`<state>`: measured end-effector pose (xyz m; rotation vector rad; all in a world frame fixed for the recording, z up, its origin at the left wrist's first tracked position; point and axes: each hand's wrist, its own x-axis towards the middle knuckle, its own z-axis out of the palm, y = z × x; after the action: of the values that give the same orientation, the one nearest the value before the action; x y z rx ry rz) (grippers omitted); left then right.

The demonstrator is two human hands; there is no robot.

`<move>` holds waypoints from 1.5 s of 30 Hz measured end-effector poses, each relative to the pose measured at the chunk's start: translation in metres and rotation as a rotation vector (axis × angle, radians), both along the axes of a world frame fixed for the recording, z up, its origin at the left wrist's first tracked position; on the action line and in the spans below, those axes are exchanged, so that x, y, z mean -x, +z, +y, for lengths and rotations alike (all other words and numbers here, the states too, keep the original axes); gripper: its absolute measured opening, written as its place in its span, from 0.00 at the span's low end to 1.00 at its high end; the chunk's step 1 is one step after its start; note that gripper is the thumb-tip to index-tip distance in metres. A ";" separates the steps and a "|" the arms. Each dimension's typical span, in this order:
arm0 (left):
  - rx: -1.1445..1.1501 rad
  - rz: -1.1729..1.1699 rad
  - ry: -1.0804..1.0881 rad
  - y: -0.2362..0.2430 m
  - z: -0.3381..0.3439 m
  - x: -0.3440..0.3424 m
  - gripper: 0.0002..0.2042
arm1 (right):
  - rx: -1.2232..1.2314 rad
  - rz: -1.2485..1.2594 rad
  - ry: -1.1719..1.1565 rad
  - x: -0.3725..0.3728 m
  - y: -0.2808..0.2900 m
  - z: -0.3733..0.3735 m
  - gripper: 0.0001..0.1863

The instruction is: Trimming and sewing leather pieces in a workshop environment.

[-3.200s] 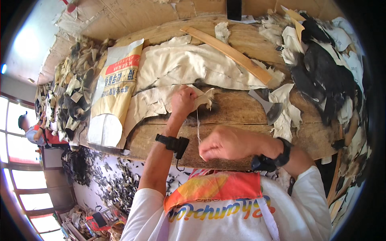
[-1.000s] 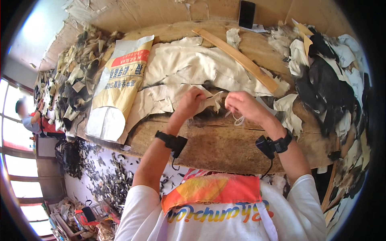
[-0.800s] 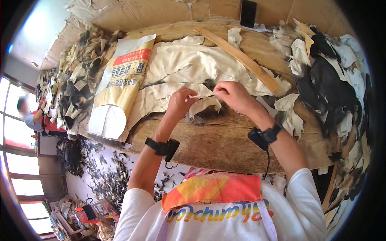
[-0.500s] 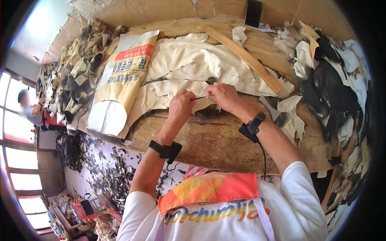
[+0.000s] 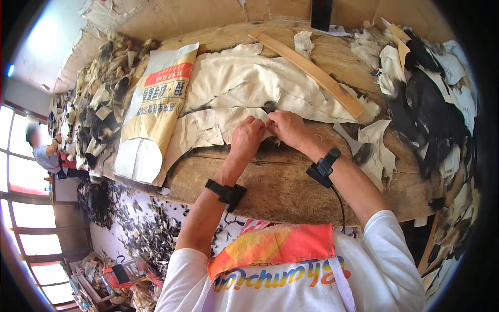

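Pinching close over a cream, ragged-edged hide strip (image 5: pixel 210 126)

It lies on the brown wooden board (image 5: pixel 223 182); my left hand (image 5: pixel 247 137) clamps its edge, fingers bunched, probably to steady it; my right hand (image 5: pixel 289 127) has fingertips together just beside, on what I cannot tell

A tan, white and red paper bag (image 5: pixel 158 112) lies on the desk (image 5: pixel 218 179). Left of the bag spreads a heap of fur scraps (image 5: pixel 104 99); farther left of it, a co-worker (image 5: pixel 47 156) is near bright windows (image 5: pixel 23 174). Behind the bag rises a cardboard panel (image 5: pixel 208 15). To its right a wooden slat (image 5: pixel 306 73) lies aslant; well to its right sits a dark fur pile (image 5: pixel 426 109). Nearer the wearer than the bag, small dark scraps (image 5: pixel 161 234) litter the pale floor (image 5: pixel 106 236).
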<state>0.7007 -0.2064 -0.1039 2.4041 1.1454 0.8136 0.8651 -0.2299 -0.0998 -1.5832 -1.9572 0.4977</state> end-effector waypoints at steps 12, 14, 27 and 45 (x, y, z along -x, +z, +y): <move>0.049 -0.184 0.001 -0.008 0.008 0.010 0.03 | -0.082 0.017 -0.011 0.002 -0.009 0.002 0.03; 0.082 -0.201 0.022 -0.008 0.009 0.016 0.03 | -0.081 0.018 -0.016 0.003 -0.007 0.002 0.04; 0.667 0.700 -0.121 0.098 -0.075 0.164 0.10 | 0.040 0.117 -0.053 -0.002 -0.003 0.002 0.07; 0.274 -0.282 0.041 0.110 -0.061 0.030 0.07 | 0.612 0.936 0.212 0.017 0.105 -0.057 0.11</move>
<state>0.6702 -0.2674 0.0060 1.9787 1.1146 0.9097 0.8476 -0.2872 0.0049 -1.0874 -1.2702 1.6891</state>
